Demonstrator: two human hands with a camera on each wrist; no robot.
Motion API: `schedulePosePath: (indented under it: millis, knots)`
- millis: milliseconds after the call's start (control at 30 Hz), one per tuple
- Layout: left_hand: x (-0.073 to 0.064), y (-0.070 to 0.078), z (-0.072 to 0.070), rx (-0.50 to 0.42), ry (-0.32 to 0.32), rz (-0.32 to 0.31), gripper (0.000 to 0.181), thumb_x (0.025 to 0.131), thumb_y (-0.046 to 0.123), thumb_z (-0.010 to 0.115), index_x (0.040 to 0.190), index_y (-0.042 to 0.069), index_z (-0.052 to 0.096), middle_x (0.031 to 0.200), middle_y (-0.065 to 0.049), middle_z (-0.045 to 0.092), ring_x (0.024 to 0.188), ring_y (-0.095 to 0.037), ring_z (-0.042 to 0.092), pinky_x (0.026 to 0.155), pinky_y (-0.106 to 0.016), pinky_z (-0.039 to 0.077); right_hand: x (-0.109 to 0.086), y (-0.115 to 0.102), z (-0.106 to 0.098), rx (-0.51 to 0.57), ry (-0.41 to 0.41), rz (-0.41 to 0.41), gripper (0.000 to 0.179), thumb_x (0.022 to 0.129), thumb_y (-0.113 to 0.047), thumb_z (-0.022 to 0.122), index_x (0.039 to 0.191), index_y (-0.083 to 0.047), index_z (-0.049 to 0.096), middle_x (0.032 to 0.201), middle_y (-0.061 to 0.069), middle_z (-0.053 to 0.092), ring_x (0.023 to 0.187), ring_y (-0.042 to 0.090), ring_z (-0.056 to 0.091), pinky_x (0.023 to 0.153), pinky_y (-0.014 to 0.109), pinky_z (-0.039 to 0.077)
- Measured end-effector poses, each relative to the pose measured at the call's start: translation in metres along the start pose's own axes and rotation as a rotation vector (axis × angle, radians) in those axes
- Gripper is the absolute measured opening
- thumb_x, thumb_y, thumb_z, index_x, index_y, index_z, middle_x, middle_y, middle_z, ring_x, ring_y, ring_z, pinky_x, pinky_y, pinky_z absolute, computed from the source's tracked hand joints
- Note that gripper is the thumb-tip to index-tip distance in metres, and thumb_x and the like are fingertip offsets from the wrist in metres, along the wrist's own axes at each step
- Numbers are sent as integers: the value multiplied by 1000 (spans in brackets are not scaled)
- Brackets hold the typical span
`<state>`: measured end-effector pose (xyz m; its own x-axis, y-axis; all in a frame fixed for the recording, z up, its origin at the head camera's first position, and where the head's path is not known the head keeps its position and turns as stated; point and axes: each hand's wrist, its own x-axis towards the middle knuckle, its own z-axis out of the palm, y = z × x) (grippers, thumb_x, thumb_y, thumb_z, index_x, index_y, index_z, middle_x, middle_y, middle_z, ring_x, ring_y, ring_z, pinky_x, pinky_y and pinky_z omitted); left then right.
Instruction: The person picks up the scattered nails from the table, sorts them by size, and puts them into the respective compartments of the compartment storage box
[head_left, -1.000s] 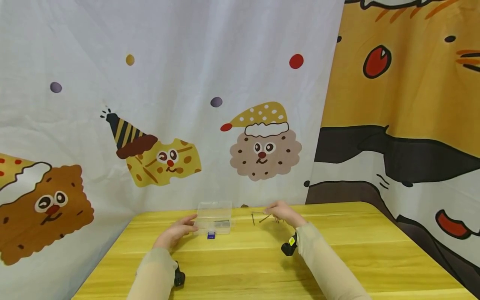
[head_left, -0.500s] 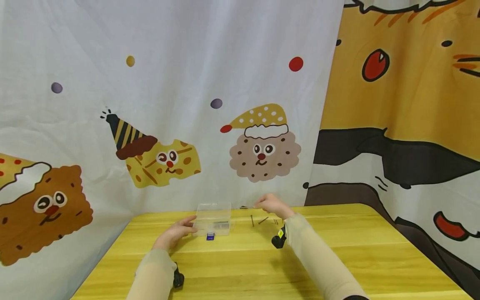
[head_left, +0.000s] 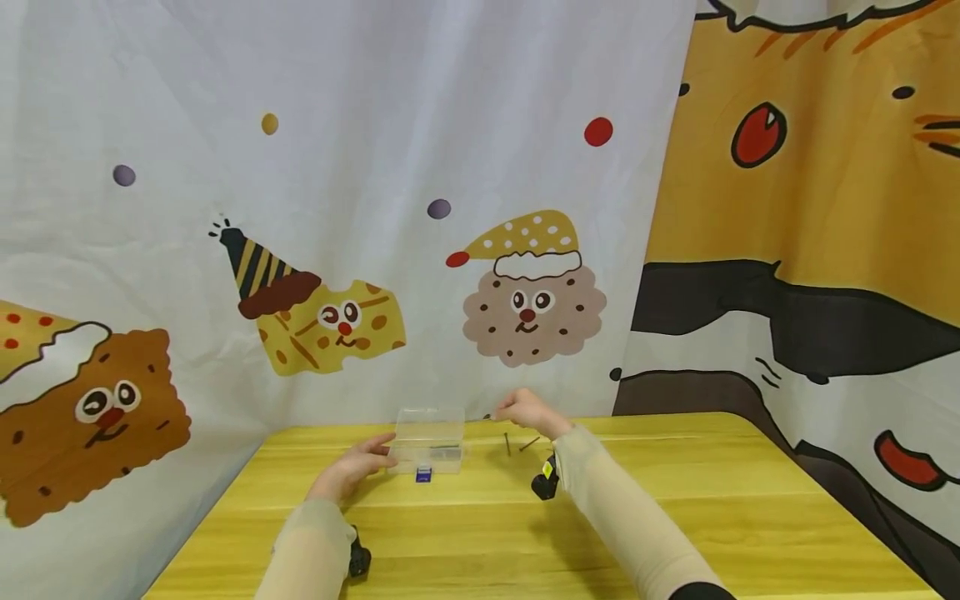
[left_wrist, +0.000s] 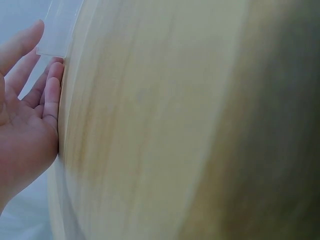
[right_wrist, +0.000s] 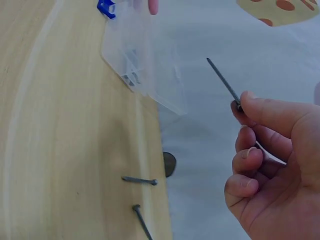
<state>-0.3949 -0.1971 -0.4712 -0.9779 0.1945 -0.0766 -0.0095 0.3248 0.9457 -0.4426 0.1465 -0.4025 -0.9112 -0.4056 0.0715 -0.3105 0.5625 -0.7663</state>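
Note:
In the head view, my right hand (head_left: 531,414) is raised over the back of the table. The right wrist view shows its thumb and index finger pinching a dark grey nail (right_wrist: 222,79) near its head, the pointed end angled up toward the box. A clear plastic box (head_left: 427,458) stands with its lid (head_left: 429,423) raised and a blue latch (head_left: 423,475) at its front. Inside it lies a dark, thin piece. My left hand (head_left: 356,468) rests at the box's left side with fingers extended; the left wrist view has the fingertips and thumb beside the box corner (left_wrist: 52,42).
Two more nails lie on the wooden table right of the box, one nail (right_wrist: 140,180) nearer its back edge and another nail (right_wrist: 142,221) beside it. A printed curtain (head_left: 337,167) hangs right behind the table (head_left: 450,542).
My right hand has lifted the nail from the group on the table and moved left toward the box. My left hand has kept its place beside the box.

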Motion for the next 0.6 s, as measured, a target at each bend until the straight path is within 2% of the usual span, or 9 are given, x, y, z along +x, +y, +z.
schedulePosePath:
  millis: [133, 200, 267, 467, 600]
  knots:
    - [0, 0, 0, 2, -3, 8, 65, 90, 7, 66, 148, 0, 37, 136, -29, 43, 124, -44, 42, 105, -59, 30, 5, 0, 9, -3, 7, -17, 16, 89, -17, 69, 92, -3, 77, 89, 0, 70, 67, 13, 49, 66, 34, 49]
    - [0, 0, 0, 8, -1, 9, 65, 89, 6, 66, 147, -1, 38, 136, -30, 43, 124, -44, 42, 104, -58, 31, 6, 0, 13, 10, 5, -28, 15, 90, -15, 68, 90, -2, 77, 91, 4, 71, 64, 13, 47, 65, 35, 48]
    - [0, 0, 1, 7, 11, 3, 65, 88, 5, 67, 146, 0, 39, 136, -30, 43, 124, -43, 43, 104, -56, 32, 7, 1, 18, 24, 0, -41, 16, 90, -13, 68, 86, -1, 77, 84, 4, 70, 58, 12, 42, 63, 34, 47]
    - [1, 0, 2, 15, 27, 1, 65, 88, 5, 67, 146, -1, 40, 136, -30, 44, 124, -42, 43, 103, -55, 34, 17, 4, 32, 13, -1, -66, 18, 90, -11, 67, 89, 6, 75, 70, 2, 63, 51, 10, 36, 54, 28, 41]
    - [0, 0, 1, 20, 22, 2, 65, 89, 6, 66, 147, -1, 38, 137, -31, 42, 125, -43, 42, 103, -54, 34, 23, 3, 41, -3, -9, -53, 20, 90, -11, 67, 87, 8, 73, 54, -4, 42, 47, 9, 29, 48, 24, 33]
